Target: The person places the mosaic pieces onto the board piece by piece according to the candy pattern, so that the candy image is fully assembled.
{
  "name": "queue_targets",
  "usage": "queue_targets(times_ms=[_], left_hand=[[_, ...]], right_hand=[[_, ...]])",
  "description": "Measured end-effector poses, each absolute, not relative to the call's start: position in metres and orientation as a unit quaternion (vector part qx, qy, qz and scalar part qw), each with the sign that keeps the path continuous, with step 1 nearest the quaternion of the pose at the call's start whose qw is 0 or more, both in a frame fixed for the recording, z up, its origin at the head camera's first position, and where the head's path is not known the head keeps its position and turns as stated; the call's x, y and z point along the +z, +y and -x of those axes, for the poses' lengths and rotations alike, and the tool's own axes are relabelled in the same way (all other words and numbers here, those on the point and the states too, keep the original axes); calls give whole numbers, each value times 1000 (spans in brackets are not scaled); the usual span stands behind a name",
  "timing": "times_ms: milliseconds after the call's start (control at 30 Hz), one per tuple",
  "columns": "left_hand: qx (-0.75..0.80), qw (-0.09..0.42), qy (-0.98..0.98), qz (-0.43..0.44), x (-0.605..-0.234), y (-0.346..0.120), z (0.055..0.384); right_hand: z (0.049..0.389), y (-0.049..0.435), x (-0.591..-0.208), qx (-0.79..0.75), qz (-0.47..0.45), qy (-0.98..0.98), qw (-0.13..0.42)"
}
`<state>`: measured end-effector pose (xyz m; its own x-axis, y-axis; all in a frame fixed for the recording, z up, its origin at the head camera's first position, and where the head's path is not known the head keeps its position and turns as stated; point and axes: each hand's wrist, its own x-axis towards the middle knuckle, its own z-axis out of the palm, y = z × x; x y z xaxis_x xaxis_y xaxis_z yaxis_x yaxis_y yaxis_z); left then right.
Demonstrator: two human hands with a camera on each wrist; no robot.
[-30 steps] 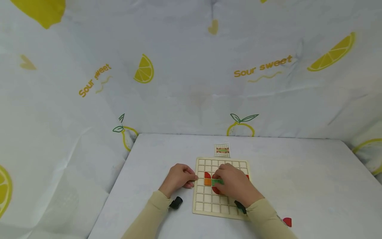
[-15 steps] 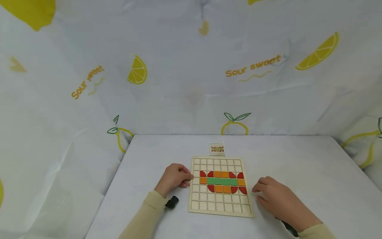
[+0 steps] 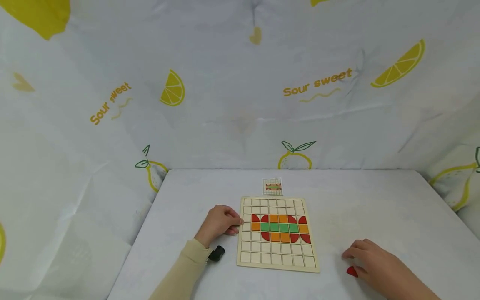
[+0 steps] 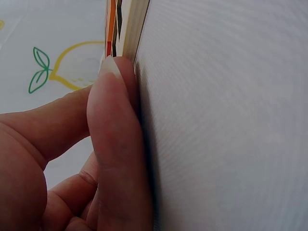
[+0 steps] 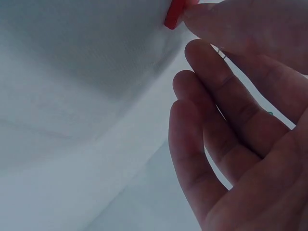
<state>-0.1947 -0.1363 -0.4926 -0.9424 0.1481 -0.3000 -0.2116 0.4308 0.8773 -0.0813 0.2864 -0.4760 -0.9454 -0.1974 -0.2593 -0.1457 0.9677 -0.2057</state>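
A pale wooden grid puzzle board [image 3: 266, 247] lies flat on the table, with red, orange and green tiles set across its middle rows. My left hand [image 3: 220, 223] pinches the board's left edge between thumb and forefinger; the left wrist view shows both fingertips meeting at the board edge [image 4: 134, 21]. Off to the right of the board, my right hand [image 3: 378, 264] is over the table beside a loose red rounded tile [image 3: 351, 271]. Its thumb is right at the tile [image 5: 174, 15], while the forefinger stands apart above it in the head view. The other fingers are loosely bent.
A small pattern card [image 3: 272, 187] printed with a coloured grid lies just behind the board. The white table [image 3: 202, 187] ends against a lemon-printed cloth backdrop [image 3: 232, 104]. A black wrist device [image 3: 216, 253] sits at the left cuff.
My right hand has left the board's middle and moved right and nearer, to the loose red tile. My left hand keeps its hold on the board edge. The head view has shifted slightly.
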Motion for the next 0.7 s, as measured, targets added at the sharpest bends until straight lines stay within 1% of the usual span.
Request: queue_targets(times_ms=[300, 433, 500, 700], left_hand=[[531, 171, 829, 24, -491, -136, 194], [531, 171, 830, 23, -492, -136, 194], [531, 171, 830, 22, -492, -136, 194], [534, 171, 828, 22, -493, -137, 194]], right_hand=[[75, 293, -480, -106, 82, 975, 179], [72, 296, -482, -112, 82, 973, 183], [70, 296, -482, -111, 87, 974, 180], [74, 288, -481, -89, 111, 981, 135]])
